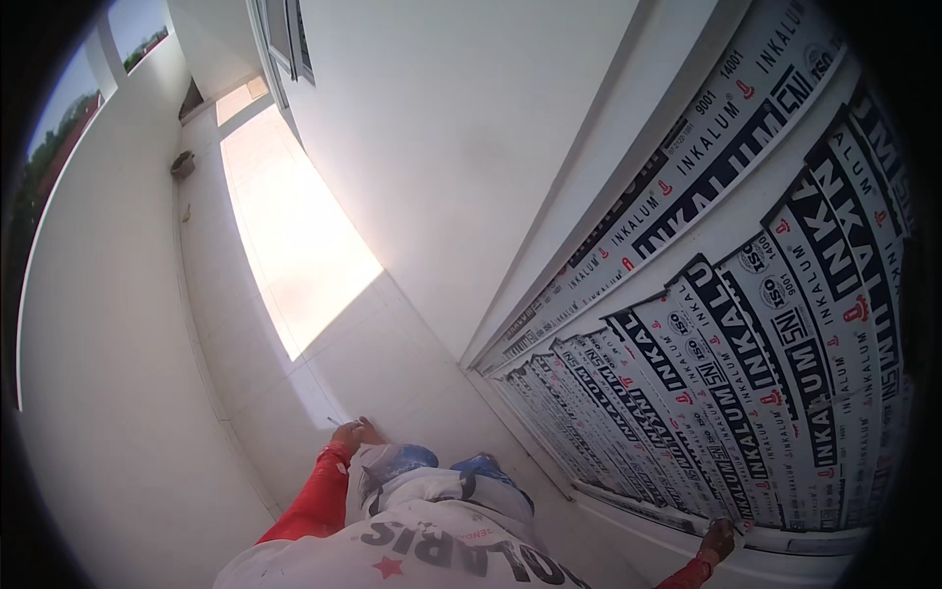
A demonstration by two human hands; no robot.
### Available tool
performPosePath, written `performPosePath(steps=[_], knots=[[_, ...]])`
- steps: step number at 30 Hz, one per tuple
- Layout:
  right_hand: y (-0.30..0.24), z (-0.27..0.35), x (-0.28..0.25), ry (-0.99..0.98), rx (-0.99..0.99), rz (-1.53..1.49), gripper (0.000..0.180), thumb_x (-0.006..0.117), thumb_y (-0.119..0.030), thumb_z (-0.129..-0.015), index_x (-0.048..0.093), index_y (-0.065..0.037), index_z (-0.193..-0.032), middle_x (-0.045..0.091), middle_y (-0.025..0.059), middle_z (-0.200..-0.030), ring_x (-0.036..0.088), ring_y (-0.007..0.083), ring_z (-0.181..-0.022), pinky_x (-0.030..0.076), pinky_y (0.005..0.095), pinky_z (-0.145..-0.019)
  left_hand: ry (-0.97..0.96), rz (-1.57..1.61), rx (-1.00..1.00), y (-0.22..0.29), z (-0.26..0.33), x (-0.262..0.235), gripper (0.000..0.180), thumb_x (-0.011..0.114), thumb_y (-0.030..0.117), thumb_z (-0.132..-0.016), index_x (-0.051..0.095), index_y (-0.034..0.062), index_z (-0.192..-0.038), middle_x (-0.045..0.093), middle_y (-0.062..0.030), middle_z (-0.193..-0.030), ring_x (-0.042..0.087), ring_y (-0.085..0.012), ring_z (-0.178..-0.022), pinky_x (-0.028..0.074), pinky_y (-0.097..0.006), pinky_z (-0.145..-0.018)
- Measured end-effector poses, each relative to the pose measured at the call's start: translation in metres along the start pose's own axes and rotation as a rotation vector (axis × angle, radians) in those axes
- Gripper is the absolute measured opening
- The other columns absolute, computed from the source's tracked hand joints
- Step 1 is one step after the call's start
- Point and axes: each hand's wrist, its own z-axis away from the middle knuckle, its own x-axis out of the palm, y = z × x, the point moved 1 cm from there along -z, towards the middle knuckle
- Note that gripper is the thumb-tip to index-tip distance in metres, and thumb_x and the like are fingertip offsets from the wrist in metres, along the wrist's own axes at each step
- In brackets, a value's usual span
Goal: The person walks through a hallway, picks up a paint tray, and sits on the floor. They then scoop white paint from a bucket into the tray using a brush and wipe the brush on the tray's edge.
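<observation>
My left hand [348, 432], in a red sleeve, rests low on the white tiled floor [294, 324] in front of my knees. Its fingers are closed around a small thin object whose tip sticks out to the left. My right hand [719, 538] reaches to the lower right and touches the bottom edge of a louvred panel [746, 393]. The panel is wrapped in black-and-white printed protective film. The fingertips press where the film meets the white bottom frame [677, 535]; what they pinch is too small to tell.
I crouch on a narrow balcony, my knees in blue jeans [442, 466]. A white parapet wall [108, 344] runs along the left and a white house wall [442, 147] along the right. A small pot [183, 163] stands at the far end. Sunlight falls on the tiles.
</observation>
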Motion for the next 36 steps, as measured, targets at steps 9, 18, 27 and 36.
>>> performPosePath(steps=[9, 18, 27, 36], knots=[[-0.316, 0.144, 0.093, -0.05, 0.033, -0.226, 0.054, 0.062, -0.044, -0.079, 0.057, -0.015, -0.124, 0.053, 0.0153, -0.133, 0.052, 0.0345, -0.119, 0.042, 0.0479, -0.098, 0.137, -0.183, -0.47, -0.116, 0.009, -0.167, 0.036, 0.061, 0.025, -0.08, 0.068, 0.0103, -0.113, 0.066, -0.0148, -0.115, 0.06, -0.0325, -0.112, 0.047, -0.04, -0.097], [-0.672, 0.208, 0.15, -1.206, -0.265, -0.134, 0.052, 0.049, -0.041, -0.089, 0.042, -0.02, -0.136, 0.045, 0.0089, -0.139, 0.041, 0.0305, -0.128, 0.031, 0.0507, -0.103, 0.331, 0.206, -0.227, -0.064, -0.164, -0.406, 0.037, 0.053, 0.021, -0.084, 0.063, 0.0078, -0.117, 0.071, -0.0143, -0.096, 0.066, -0.0311, -0.095, 0.051, -0.039, -0.087], [-1.192, 0.239, 0.177, -0.435, -2.29, 1.352, 0.043, 0.043, -0.033, -0.095, 0.04, -0.02, -0.136, 0.049, 0.0046, -0.133, 0.043, 0.0263, -0.125, 0.035, 0.0456, -0.101, 0.491, 0.488, -0.354, -0.089, -0.229, -0.548, 0.042, 0.051, 0.024, -0.091, 0.057, 0.003, -0.127, 0.071, -0.0131, -0.087, 0.068, -0.0195, -0.076, 0.054, -0.032, -0.072], [-1.687, 0.526, -0.216, -1.22, -1.743, -0.925, 0.028, 0.06, -0.016, -0.089, 0.058, -0.005, -0.115, 0.067, 0.0123, -0.104, 0.066, 0.02, -0.093, 0.052, 0.0308, -0.083, -0.226, -0.434, -0.994, -0.187, -0.154, -0.629, 0.029, 0.072, 0.038, -0.079, 0.073, 0.0148, -0.096, 0.071, -0.0054, -0.103, 0.068, -0.0187, -0.095, 0.055, -0.034, -0.079]])
